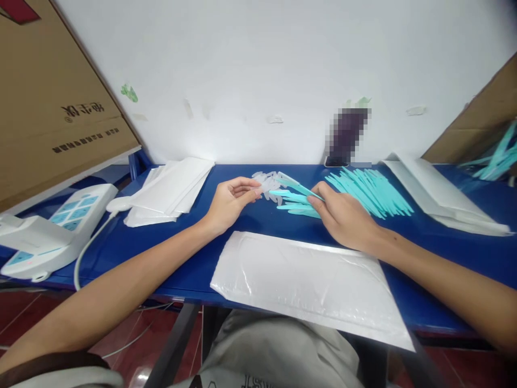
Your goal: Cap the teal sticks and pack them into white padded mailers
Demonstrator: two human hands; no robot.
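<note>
Head view: the right hand [343,215] pinches a slim turquoise plastic-looking stick [297,187] at its near end, thumb against fingers. The left hand [231,202] curls with thumb and fingertips almost meeting at a pile of small translucent pieces [269,178]; whether it grips one cannot be told at this blur. The stick points toward that pile, above a few loose turquoise sticks [301,208]. It should handle light, fairly stiff and perhaps slick; mid-length is a sound hold. Beyond lies a larger turquoise heap [375,194]; nearer, a white padded envelope [307,280].
</note>
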